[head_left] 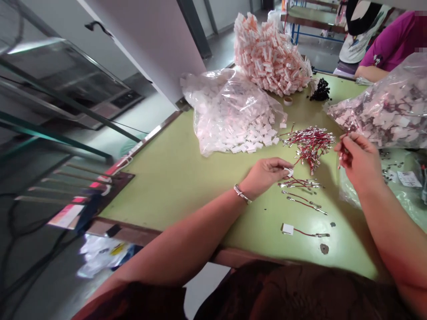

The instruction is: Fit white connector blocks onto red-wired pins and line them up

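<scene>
Between the thumb and fingers of my left hand (265, 177) is a small white connector housing (288, 172). My right hand (358, 158) is closed in a pinch on a short red wire (340, 161), partly covered by the fingers. A heap of red wires with metal terminals (310, 141) lies between and beyond my hands. Several single red wires (303, 199) lie in a loose row just below my left hand. Nearer to me rests a white housing (287, 229) with a red wire (307, 234) attached.
A clear bag of white housings (233, 115) spills open on the green table (160, 178). Behind it stands a bag of pinkish-white parts (270, 58), beside black pieces (320, 90). Another full bag (387, 109) is at right, near a person in a purple sleeve (388, 42). A pronged rack (113, 189) sits at the left edge.
</scene>
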Motion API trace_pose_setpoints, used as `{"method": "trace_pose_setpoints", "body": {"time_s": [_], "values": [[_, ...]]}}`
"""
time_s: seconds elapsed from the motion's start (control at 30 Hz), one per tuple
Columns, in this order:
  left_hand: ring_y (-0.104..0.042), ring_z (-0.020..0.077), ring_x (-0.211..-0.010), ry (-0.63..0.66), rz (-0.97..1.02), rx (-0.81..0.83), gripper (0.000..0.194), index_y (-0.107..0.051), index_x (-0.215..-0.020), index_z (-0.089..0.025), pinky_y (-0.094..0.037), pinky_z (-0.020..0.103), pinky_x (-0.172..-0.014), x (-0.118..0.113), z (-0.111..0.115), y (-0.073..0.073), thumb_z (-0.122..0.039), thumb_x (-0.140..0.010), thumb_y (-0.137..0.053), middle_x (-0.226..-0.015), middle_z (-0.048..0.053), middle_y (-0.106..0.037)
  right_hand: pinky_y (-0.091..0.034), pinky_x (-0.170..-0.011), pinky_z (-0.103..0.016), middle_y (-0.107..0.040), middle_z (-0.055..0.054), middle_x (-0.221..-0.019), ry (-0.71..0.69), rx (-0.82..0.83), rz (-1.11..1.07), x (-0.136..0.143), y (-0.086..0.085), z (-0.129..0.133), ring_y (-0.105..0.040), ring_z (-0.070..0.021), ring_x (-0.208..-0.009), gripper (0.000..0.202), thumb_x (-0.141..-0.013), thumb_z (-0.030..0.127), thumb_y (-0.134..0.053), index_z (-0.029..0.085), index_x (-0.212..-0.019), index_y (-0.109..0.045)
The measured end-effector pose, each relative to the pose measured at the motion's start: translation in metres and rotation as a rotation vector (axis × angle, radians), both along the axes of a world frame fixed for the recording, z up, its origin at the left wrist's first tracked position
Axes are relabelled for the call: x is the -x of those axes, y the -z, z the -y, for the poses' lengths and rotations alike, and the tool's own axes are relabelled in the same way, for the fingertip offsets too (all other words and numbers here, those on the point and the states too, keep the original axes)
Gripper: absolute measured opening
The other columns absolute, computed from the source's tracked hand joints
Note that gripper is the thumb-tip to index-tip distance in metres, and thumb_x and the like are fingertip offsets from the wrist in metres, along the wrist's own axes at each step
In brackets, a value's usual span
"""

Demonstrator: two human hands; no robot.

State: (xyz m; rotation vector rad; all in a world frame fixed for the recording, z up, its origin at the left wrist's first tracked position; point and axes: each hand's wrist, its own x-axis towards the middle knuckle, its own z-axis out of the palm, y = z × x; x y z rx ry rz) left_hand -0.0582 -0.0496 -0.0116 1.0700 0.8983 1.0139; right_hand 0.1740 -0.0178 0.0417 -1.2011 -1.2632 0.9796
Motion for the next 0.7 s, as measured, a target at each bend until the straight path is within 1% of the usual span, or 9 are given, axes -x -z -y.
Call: {"method": "trace_pose_setpoints", "body": {"time_s": [0.1, 0.17, 0.27, 0.37, 0.43, 0.53, 0.57, 0.63, 0.7], "values": [[-0.065, 0.0113, -0.067, 0.118, -0.048, -0.057, 0.012, -0.069, -0.084, -0.014, -0.053, 0.024, -0.062, 0.000, 0.013, -0.011, -0.021, -0.074, -0.070, -0.078, 0.004, -0.070, -0.026, -0.039, -0.023, -0.057, 0.001, -0.065, 0.044, 0.000, 0.006, -0.002, -0.001, -0.001, -0.037, -0.0079, -0.046, 0.008, -0.080, 0.030, -0.061, 0.022, -0.080, -0.057], [-0.065, 0.0132, -0.070, 0.244, -0.156, -0.170, 0.010, -0.070, -0.083, -0.016, -0.053, 0.026, -0.064, -0.003, 0.027, -0.017, -0.022, -0.076, -0.068, -0.081, 0.006, -0.070, -0.026, -0.038, -0.023, -0.059, 0.000, -0.067, -0.058, 0.024, 0.106, 0.005, 0.000, 0.006, -0.036, -0.0073, -0.045, 0.011, -0.078, 0.031, -0.063, 0.022, -0.080, -0.060], [-0.062, 0.0140, -0.070, 0.416, -0.502, -0.411, 0.006, -0.072, -0.079, -0.018, -0.051, 0.027, -0.069, -0.008, 0.045, -0.020, -0.018, -0.075, -0.067, -0.077, 0.005, -0.068, -0.031, -0.042, -0.024, -0.063, 0.000, -0.068, -0.232, 0.069, 0.263, 0.019, 0.005, 0.018, -0.041, -0.0075, -0.047, 0.014, -0.077, 0.034, -0.064, 0.020, -0.078, -0.062], [-0.061, 0.0151, -0.070, 0.504, -0.678, -0.529, 0.007, -0.073, -0.079, -0.019, -0.049, 0.027, -0.070, -0.006, 0.047, -0.018, -0.023, -0.077, -0.068, -0.076, 0.005, -0.069, -0.037, -0.048, -0.025, -0.063, 0.000, -0.067, -0.339, 0.085, 0.369, 0.026, 0.012, 0.023, -0.049, -0.0099, -0.054, 0.015, -0.078, 0.034, -0.061, 0.020, -0.074, -0.063], [-0.061, 0.0158, -0.071, 0.357, -0.750, -0.547, 0.014, -0.073, -0.080, -0.019, -0.048, 0.028, -0.071, 0.006, 0.035, -0.017, -0.028, -0.082, -0.063, -0.077, 0.005, -0.069, -0.038, -0.050, -0.025, -0.064, 0.000, -0.068, -0.367, 0.092, 0.411, 0.027, 0.016, 0.022, -0.051, -0.0112, -0.057, 0.013, -0.078, 0.033, -0.060, 0.021, -0.075, -0.063], [-0.059, 0.0204, -0.082, -0.176, -0.991, -0.536, 0.017, -0.071, -0.087, -0.020, -0.046, 0.034, -0.078, 0.032, 0.004, -0.010, -0.026, -0.087, -0.055, -0.085, 0.007, -0.066, -0.040, -0.051, -0.026, -0.065, 0.000, -0.068, -0.424, 0.121, 0.452, 0.027, 0.019, 0.021, -0.053, -0.0118, -0.057, 0.012, -0.077, 0.031, -0.059, 0.021, -0.078, -0.065], [-0.058, 0.0226, -0.088, -0.306, -1.077, -0.530, 0.016, -0.070, -0.092, -0.019, -0.045, 0.036, -0.082, 0.041, -0.007, -0.006, -0.024, -0.086, -0.056, -0.089, 0.008, -0.065, -0.041, -0.053, -0.026, -0.065, 0.000, -0.068, -0.446, 0.129, 0.462, 0.027, 0.019, 0.021, -0.054, -0.0120, -0.057, 0.012, -0.077, 0.031, -0.059, 0.021, -0.077, -0.065], [-0.055, 0.0264, -0.093, -0.428, -1.243, -0.476, 0.017, -0.067, -0.096, -0.016, -0.043, 0.040, -0.085, 0.054, -0.025, 0.002, -0.019, -0.080, -0.062, -0.093, 0.011, -0.061, -0.043, -0.055, -0.027, -0.066, 0.000, -0.068, -0.477, 0.139, 0.478, 0.029, 0.020, 0.022, -0.056, -0.0127, -0.059, 0.012, -0.076, 0.030, -0.058, 0.021, -0.076, -0.065], [-0.054, 0.0261, -0.091, -0.398, -1.305, -0.462, 0.014, -0.065, -0.093, -0.015, -0.043, 0.038, -0.082, 0.060, -0.036, 0.011, -0.016, -0.079, -0.063, -0.093, 0.011, -0.059, -0.044, -0.057, -0.027, -0.066, -0.001, -0.070, -0.483, 0.141, 0.485, 0.030, 0.022, 0.023, -0.057, -0.0130, -0.061, 0.013, -0.076, 0.030, -0.058, 0.020, -0.075, -0.065]]}}
